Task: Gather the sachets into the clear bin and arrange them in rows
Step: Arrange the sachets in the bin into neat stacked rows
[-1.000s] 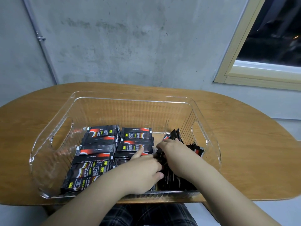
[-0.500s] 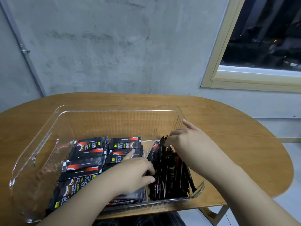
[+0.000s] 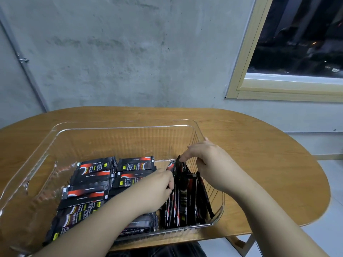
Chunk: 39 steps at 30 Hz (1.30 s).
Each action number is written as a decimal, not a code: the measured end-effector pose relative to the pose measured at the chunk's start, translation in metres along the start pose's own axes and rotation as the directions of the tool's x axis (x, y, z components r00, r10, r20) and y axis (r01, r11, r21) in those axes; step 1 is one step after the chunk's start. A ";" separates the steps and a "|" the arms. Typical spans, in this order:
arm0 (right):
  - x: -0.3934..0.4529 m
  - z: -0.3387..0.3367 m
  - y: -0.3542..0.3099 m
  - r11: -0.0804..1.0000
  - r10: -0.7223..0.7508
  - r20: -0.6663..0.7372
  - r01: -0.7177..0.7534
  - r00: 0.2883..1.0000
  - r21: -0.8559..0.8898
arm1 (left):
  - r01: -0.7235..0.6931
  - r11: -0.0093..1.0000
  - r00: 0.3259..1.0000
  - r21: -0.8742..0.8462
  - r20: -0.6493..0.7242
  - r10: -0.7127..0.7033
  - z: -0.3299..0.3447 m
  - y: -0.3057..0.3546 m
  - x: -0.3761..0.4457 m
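The clear bin [image 3: 61, 130] sits on the bench [image 3: 259, 145]; flat sachets [image 3: 96, 171] lie in two rows over its left and middle floor; upright sachets [image 3: 187, 199] stand on edge at its right end. The left hand [image 3: 157, 190] has its fingers curled against the left face of the upright sachets; whether this grip pinches one, I cannot tell. The right hand [image 3: 206, 160] pinches the top of a far upright one, beside the bin's right wall.
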State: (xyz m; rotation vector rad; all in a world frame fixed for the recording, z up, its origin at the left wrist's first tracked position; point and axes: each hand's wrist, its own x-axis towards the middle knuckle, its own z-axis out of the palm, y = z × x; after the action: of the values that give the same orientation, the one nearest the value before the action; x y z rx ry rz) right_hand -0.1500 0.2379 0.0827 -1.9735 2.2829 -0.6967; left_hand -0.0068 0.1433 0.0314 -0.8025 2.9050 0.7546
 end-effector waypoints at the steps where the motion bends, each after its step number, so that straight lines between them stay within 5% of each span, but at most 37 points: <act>1: 0.000 0.001 0.000 1.000 0.001 -0.006 -0.001 1.000 0.007 | 0.034 0.999 0.999 -0.019 -0.016 -0.034 0.002 0.005 -0.001; 11: 0.000 0.006 0.006 1.000 0.001 -0.029 0.000 1.000 0.029 | 0.314 0.945 0.948 -0.091 0.081 -0.307 0.000 0.039 -0.004; 15: -0.001 0.006 0.005 0.999 0.004 -0.037 -0.003 0.999 0.037 | 0.414 0.877 0.909 -0.243 0.055 -0.413 0.005 0.052 -0.002; 20: -0.001 0.004 0.002 0.999 0.014 -0.038 -0.012 0.999 0.043 | 0.393 0.844 0.919 -0.366 0.122 -0.375 0.011 0.047 0.006; 39: -0.003 0.005 0.003 0.999 0.035 -0.032 -0.034 0.999 0.033 | 0.454 0.817 0.878 -0.355 0.019 -0.479 0.040 0.065 0.017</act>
State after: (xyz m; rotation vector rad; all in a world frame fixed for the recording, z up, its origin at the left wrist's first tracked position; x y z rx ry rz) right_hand -0.1506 0.2393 0.0764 -1.9184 2.3030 -0.7635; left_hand -0.0572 0.2021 0.0220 -1.5318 2.4711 1.2070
